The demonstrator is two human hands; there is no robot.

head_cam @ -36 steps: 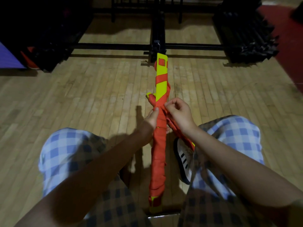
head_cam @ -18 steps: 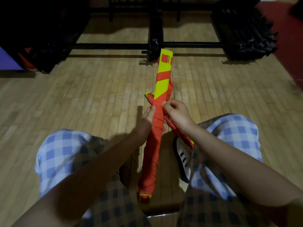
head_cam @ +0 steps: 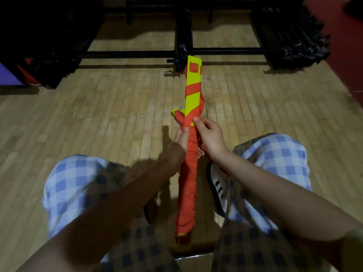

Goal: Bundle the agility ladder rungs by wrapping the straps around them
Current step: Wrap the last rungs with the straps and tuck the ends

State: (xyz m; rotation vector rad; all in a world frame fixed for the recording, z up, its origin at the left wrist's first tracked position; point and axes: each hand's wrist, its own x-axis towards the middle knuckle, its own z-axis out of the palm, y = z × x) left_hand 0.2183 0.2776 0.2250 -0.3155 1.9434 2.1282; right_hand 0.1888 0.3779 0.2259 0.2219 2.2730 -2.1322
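You held the rung bundle (head_cam: 193, 95) upright between your knees; left hand (head_cam: 181, 141) gripped it, right hand (head_cam: 209, 137) pinching the strap (head_cam: 189, 121). Wrap had crept higher since; top rungs remained bare.

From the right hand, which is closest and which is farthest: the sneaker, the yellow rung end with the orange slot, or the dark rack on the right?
1. Sneaker, just below the right hand.
2. Yellow rung end, straight ahead, farther up.
3. Dark rack, far upper right.

Single head-worn wide-angle view, forward and down, close over seated lap and wooden floor (head_cam: 117, 114).
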